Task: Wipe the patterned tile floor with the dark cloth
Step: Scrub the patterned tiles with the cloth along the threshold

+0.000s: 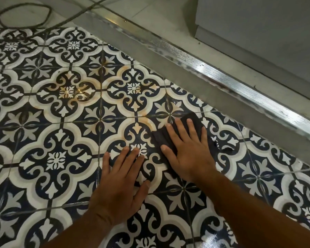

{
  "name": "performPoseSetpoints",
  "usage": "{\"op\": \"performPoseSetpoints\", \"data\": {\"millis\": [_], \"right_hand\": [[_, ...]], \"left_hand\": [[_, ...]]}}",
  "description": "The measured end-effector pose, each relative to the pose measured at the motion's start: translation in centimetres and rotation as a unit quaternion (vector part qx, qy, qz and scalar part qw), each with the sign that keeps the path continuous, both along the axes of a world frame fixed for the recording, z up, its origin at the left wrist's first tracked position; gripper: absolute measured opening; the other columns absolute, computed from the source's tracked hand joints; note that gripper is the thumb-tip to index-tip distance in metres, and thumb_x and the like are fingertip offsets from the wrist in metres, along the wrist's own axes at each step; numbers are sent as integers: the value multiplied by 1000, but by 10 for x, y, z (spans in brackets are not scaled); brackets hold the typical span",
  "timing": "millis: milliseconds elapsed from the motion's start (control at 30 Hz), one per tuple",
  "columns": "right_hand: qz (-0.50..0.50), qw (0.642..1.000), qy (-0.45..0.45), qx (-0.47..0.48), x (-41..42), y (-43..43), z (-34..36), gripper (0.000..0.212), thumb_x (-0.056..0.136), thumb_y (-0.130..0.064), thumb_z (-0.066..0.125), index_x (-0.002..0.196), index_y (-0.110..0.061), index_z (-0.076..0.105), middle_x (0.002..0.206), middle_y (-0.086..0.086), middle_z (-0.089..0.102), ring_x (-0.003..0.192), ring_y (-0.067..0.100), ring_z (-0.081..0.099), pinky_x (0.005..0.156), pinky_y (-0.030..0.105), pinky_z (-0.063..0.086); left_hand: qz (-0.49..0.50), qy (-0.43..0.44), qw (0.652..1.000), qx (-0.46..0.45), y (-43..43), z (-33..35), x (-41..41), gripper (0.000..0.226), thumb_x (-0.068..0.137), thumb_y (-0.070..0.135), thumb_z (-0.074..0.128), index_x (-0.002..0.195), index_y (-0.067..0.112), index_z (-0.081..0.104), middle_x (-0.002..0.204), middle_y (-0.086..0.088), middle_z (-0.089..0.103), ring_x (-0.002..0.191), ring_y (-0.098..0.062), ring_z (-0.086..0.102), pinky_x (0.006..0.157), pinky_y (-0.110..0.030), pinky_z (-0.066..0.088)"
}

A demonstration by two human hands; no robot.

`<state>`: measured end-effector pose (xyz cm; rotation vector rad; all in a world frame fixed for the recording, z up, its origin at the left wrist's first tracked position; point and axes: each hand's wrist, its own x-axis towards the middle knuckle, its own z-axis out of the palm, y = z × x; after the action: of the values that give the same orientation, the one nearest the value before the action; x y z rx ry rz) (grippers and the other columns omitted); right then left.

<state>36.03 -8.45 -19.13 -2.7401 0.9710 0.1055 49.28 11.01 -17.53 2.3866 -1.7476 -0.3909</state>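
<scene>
While right hand [188,151] presses flat, dark cloth [168,140] runs diagonally toward threshold, left hand [122,181] splayed on tile floor [57,158]

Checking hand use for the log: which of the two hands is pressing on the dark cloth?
The right hand, fingers spread flat on the dark folded cloth. The left hand rests directly on the bare patterned tile floor.

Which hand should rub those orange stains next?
The right hand, probably. It lies flat on the dark cloth, whose edge sits beside the nearest orange stain. The left hand rests bare on the tile floor, holding nothing.
</scene>
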Motion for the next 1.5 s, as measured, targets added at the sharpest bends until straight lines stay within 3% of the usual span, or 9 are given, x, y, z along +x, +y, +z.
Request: {"op": "performPoseSetpoints", "data": {"millis": [233,467,633,767,900,1033,1200,1333,1500], "right_hand": [[-98,995,5,-2,50,-26,1,74,89,-73,-1,153,-37,-4,164,-5,-9,147,26,-19,112,59,-17],[47,999,-6,-10,65,-20,-2,73,89,-74,-1,152,-39,-4,164,-6,-7,147,20,-18,112,54,-20],[19,1000,12,3,68,-34,2,73,89,-75,3,153,-40,-3,163,-9,-9,147,18,-19,113,53,-18],[-36,987,-131,83,58,-25,24,69,94,-71,17,153,-37,11,163,-9,9,148,9,-4,117,47,-11],[-158,961,-221,47,-4,-1,38,58,98,-59,31,147,-29,32,156,-4,33,147,11,11,120,51,6],[-267,944,-183,60,-64,22,28,51,99,-45,36,144,-20,43,152,2,40,145,14,19,119,54,15],[-260,962,-71,35,-73,27,14,48,99,-32,37,144,-16,43,155,9,36,147,23,18,120,48,6],[-259,963,-73,29,-71,24,14,48,98,-32,39,141,-15,47,152,12,39,145,29,21,118,55,11],[-255,963,-84,16,-71,25,10,47,98,-36,39,141,-19,47,152,12,39,145,30,22,117,56,11]], "left_hand": [[-1,-6,1000,-11,1,-3,0,64,94,56,35,144,16,41,155,-3,34,147,-21,19,111,-66,21],[3,-5,1000,-17,0,-1,1,62,93,53,38,142,15,45,153,-3,38,146,-22,23,109,-66,24],[4,-9,1000,-18,0,0,1,60,94,51,37,141,15,45,153,-3,39,145,-21,23,109,-64,24],[8,-4,1000,-29,0,-1,0,58,94,48,38,141,15,46,152,-3,39,146,-20,22,110,-64,24],[6,-2,999,-42,1,-5,1,58,95,47,38,141,13,44,152,-5,39,146,-20,21,110,-64,25],[9,7,999,-35,1,-3,0,59,95,47,37,142,13,43,153,-5,38,146,-21,23,110,-65,25],[15,30,999,-36,4,2,-2,62,97,53,27,142,13,45,154,-6,37,146,-22,24,111,-66,22],[31,35,993,-105,-13,16,-10,56,97,50,34,134,12,53,147,-10,46,141,-26,34,107,-67,29],[8,23,992,-124,-129,29,-19,59,97,49,36,146,16,38,160,-10,21,148,-25,11,120,-50,8]]}}
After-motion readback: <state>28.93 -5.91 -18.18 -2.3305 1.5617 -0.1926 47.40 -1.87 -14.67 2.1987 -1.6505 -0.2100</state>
